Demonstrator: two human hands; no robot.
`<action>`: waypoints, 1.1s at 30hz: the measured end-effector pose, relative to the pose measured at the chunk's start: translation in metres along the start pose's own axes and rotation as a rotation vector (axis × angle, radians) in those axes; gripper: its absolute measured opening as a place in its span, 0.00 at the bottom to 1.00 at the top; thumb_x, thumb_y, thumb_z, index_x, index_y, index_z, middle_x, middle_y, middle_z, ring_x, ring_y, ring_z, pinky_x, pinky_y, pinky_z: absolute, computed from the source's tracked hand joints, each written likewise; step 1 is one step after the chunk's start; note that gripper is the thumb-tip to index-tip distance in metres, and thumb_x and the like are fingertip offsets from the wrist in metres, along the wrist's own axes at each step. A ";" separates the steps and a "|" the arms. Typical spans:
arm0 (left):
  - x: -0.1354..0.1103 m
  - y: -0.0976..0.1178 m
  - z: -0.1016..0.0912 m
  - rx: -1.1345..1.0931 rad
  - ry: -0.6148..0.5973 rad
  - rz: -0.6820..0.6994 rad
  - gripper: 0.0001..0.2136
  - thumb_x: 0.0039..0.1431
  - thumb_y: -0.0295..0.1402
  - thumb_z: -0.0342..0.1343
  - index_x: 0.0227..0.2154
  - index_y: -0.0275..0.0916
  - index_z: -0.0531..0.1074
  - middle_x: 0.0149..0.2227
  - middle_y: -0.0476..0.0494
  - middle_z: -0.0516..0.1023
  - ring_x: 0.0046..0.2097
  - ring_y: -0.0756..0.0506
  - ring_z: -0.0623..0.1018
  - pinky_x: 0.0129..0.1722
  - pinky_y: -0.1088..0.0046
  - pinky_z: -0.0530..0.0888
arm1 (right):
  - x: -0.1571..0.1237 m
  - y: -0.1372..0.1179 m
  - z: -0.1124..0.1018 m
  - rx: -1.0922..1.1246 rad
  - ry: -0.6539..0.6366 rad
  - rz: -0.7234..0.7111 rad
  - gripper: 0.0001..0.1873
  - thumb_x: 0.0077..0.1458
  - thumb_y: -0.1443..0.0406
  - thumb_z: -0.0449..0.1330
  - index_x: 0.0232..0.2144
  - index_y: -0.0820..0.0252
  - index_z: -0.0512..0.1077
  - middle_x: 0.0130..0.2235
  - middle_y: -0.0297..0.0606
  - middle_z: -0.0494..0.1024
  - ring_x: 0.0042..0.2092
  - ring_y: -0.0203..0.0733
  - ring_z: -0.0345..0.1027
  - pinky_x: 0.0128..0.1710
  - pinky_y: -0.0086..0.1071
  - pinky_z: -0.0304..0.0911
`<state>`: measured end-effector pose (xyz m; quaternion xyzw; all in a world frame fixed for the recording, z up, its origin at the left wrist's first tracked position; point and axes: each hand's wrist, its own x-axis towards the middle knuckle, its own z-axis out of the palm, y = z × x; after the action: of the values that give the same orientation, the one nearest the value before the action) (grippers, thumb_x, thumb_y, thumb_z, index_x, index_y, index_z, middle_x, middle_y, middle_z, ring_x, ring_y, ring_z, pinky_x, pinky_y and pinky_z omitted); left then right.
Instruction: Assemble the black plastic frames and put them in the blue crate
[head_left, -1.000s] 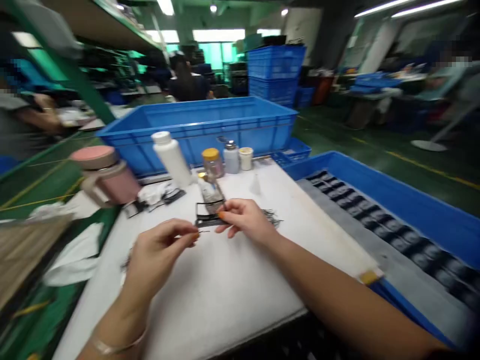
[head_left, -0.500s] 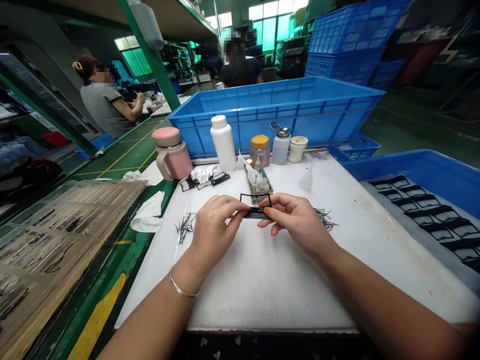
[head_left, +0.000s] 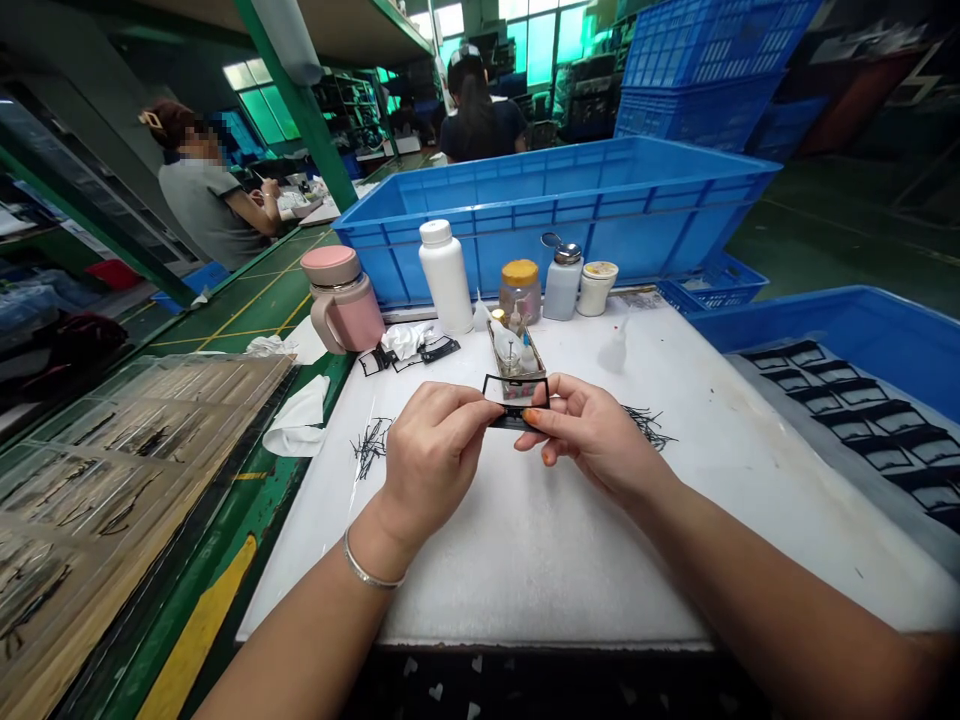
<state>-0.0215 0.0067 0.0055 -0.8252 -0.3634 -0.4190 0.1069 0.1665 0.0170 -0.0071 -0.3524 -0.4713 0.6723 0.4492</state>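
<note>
Both hands hold one small black rectangular frame [head_left: 517,381] above the white work surface [head_left: 540,560]. My left hand [head_left: 435,440] pinches its left lower side, the fingertips pressed together there. With thumb and fingers, my right hand [head_left: 589,435] grips the right end. The frame's upper part is an open window; its lower bar is thicker and solid black. Thin black strips [head_left: 369,446] lie in a heap left of my left hand, and another heap of black strips [head_left: 649,428] shows behind my right hand. Directly beyond the held piece stands a small tray [head_left: 537,376] with dropper bottles.
Along the back stand a pink mug [head_left: 352,305], a white bottle [head_left: 448,280], a yellow-lidded jar [head_left: 520,290], a pump bottle [head_left: 562,285] and a large blue crate [head_left: 600,240]. Right, a blue bin [head_left: 862,310] holds rows of black frames [head_left: 862,410]. Two people sit farther off.
The frame has shifted slightly to the right in my hands and its lower bar has tilted. My left fingers have curled in closer. The whole view has shifted a little.
</note>
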 end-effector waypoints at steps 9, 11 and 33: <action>0.000 -0.002 -0.001 -0.031 0.023 0.037 0.09 0.55 0.19 0.59 0.36 0.38 0.76 0.33 0.46 0.77 0.36 0.48 0.72 0.37 0.70 0.69 | -0.003 -0.003 0.002 -0.091 0.002 0.040 0.15 0.55 0.64 0.63 0.44 0.61 0.69 0.40 0.40 0.79 0.35 0.38 0.78 0.24 0.20 0.63; 0.000 -0.002 -0.001 -0.028 0.020 0.037 0.08 0.55 0.19 0.59 0.34 0.38 0.76 0.33 0.47 0.77 0.36 0.48 0.72 0.37 0.70 0.69 | -0.003 -0.003 0.001 -0.121 -0.003 0.029 0.13 0.55 0.64 0.62 0.43 0.61 0.71 0.42 0.40 0.79 0.35 0.38 0.78 0.24 0.20 0.62; -0.003 -0.004 0.000 -0.163 -0.112 -0.152 0.07 0.60 0.23 0.55 0.36 0.40 0.76 0.33 0.48 0.77 0.37 0.49 0.73 0.37 0.71 0.69 | -0.003 -0.002 0.003 -0.207 0.056 -0.061 0.11 0.53 0.63 0.62 0.38 0.62 0.73 0.37 0.41 0.79 0.37 0.42 0.78 0.27 0.25 0.66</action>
<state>-0.0259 0.0080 0.0031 -0.8232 -0.3953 -0.4073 -0.0130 0.1651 0.0136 -0.0039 -0.4011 -0.5360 0.5957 0.4438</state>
